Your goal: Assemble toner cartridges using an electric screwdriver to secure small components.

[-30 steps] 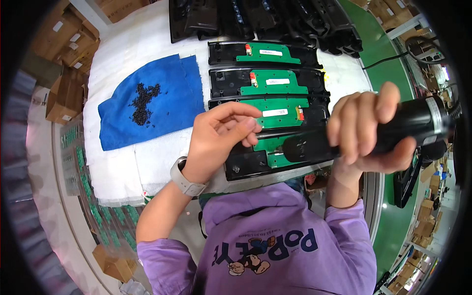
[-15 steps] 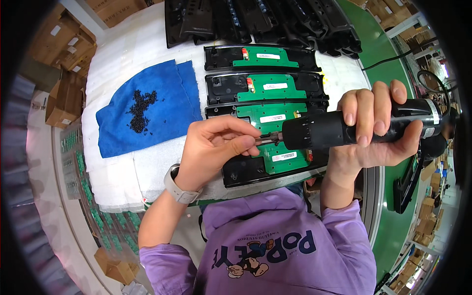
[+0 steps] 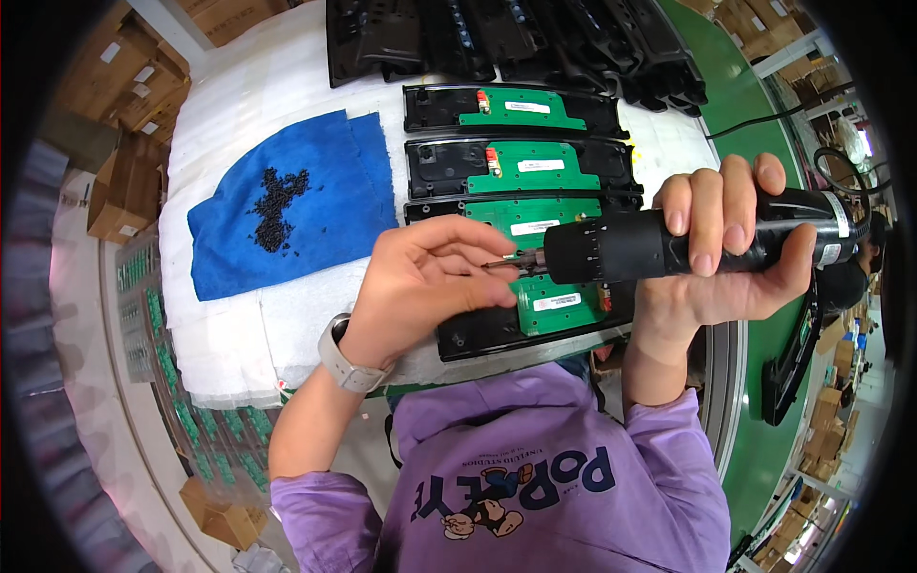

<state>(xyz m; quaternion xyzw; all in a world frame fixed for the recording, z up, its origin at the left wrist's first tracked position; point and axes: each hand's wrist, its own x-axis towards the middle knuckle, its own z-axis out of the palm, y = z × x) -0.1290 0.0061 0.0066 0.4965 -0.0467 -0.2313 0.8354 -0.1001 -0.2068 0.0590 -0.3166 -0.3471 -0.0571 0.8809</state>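
My right hand (image 3: 712, 234) wraps round a black electric screwdriver (image 3: 611, 248), held level with its tip pointing left. At that tip, my left hand (image 3: 415, 277) has its thumb and forefinger apart, with the thin screwdriver bit (image 3: 501, 263) showing between them. Whether the bit touches a finger, I cannot tell. Below the tool lie black plastic panels with green circuit boards; the nearest board (image 3: 557, 320) is partly covered by my hands and the screwdriver. Two more such boards, one the middle board (image 3: 573, 170) and one the far board (image 3: 564, 112), lie beyond it, each with a red part.
On the left, a blue cloth (image 3: 334, 210) carries a pile of small black screws (image 3: 274, 212). Black plastic housings (image 3: 458, 43) are heaped at the back of the white padded table (image 3: 229, 334). A green surface (image 3: 764, 334) and a cable (image 3: 778, 116) are at the right.
My left thumb and forefinger have parted from their pinch at the bit, leaving more of it showing. The screwdriver has shifted very slightly left and stays in my right hand.
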